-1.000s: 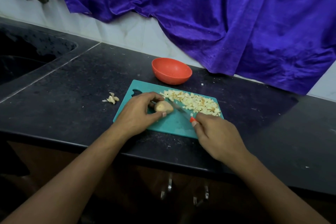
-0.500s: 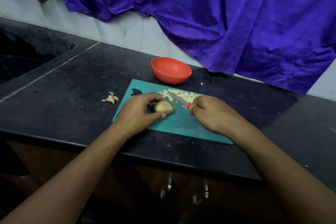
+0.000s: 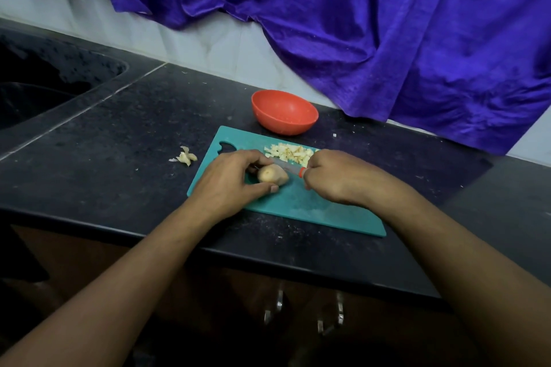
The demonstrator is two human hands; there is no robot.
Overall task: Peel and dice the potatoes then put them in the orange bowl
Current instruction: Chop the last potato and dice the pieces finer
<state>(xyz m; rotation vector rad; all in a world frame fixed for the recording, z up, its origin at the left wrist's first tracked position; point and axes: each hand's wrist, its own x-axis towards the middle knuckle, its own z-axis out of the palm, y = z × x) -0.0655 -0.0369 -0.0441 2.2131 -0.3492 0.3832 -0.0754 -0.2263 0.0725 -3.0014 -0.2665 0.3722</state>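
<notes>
– Two hands busy: our left hand (image 3: pixel 229 179) pinches the potato (image 3: pixel 271 174) between thumb and fingertips on the board (image 3: pixel 298 205). Our right hand (image 3: pixel 337 176) is curled round the knife (image 3: pixel 287 164), blade at the potato.
– So we're dicing?
– We judge so. Next comes a steady downward cut, clear of our fingertips. The dice (image 3: pixel 290 152) lie heaped behind, and the orange bowl (image 3: pixel 283 112) beyond looks empty.
</notes>
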